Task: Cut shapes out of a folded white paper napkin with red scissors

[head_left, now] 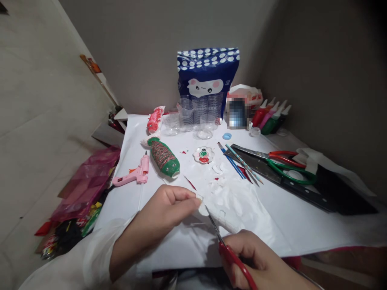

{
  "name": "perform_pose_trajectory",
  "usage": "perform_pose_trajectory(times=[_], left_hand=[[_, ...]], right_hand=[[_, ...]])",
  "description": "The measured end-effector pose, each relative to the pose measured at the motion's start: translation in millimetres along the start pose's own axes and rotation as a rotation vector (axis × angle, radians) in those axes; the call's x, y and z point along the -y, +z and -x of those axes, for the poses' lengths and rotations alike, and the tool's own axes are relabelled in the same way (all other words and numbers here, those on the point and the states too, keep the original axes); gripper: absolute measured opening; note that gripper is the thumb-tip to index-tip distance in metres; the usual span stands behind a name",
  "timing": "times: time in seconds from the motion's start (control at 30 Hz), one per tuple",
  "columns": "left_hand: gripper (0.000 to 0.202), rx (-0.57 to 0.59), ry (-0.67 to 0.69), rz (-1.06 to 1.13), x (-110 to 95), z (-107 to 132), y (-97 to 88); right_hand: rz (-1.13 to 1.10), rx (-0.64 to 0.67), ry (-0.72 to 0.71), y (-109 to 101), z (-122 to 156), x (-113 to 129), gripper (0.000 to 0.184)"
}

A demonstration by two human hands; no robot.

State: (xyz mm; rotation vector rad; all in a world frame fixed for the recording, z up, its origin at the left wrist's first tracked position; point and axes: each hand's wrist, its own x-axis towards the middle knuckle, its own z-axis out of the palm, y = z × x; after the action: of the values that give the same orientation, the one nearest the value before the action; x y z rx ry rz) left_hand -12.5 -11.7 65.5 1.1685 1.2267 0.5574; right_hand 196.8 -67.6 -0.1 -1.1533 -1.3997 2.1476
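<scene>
My left hand (169,209) pinches a small white piece (202,206) between thumb and fingers, just above the white table cover. In my right hand (256,259) are red-handled scissors (225,247); their blades point up and left, and the tips touch the white piece. Several white cut scraps (220,182) lie on the cover beyond the blades. A green and red decorated fish figure (165,158) rests farther back on the left.
A pink glue gun (133,174) lies left of the fish. A paint palette (203,155), brushes (238,163), larger red-and-green scissors (284,163), paint bottles (272,114), stacked clear cups (199,110) and a blue dotted bag (208,68) fill the back. A pink bag (86,183) lies on the floor.
</scene>
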Motion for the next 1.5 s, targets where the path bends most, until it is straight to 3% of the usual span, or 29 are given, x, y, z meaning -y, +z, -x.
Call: perform_pose_trajectory(times=[0.43, 0.7, 0.9, 1.17, 1.33, 1.5], left_hand=[[0.026, 0.004, 0.01, -0.031, 1.6, 0.9, -5.2], [0.025, -0.001, 0.001, -0.037, 2.2, 0.5, -7.1], [0.026, 0.03, 0.006, -0.031, 1.7, 0.6, -8.9], [0.029, 0.078, 0.008, -0.015, 3.1, -0.2, -7.7], [0.027, 0.065, 0.027, -0.052, 4.5, 0.8, -8.1], [0.026, 0.048, 0.03, -0.09, 4.1, 1.6, -8.1]], right_hand=[[0.064, -0.077, -0.022, 0.9, -3.2, -0.9, 0.031], [0.003, -0.017, 0.049, 3.4, -0.3, 8.9, 0.028], [-0.037, 0.059, -0.021, 0.8, -4.3, 3.9, 0.033], [-0.057, 0.026, 0.116, 3.4, 0.4, 11.5, 0.035], [-0.08, 0.049, 0.102, 3.2, -0.4, 11.8, 0.04], [-0.05, 0.027, 0.155, 1.1, 1.7, 7.0, 0.033]])
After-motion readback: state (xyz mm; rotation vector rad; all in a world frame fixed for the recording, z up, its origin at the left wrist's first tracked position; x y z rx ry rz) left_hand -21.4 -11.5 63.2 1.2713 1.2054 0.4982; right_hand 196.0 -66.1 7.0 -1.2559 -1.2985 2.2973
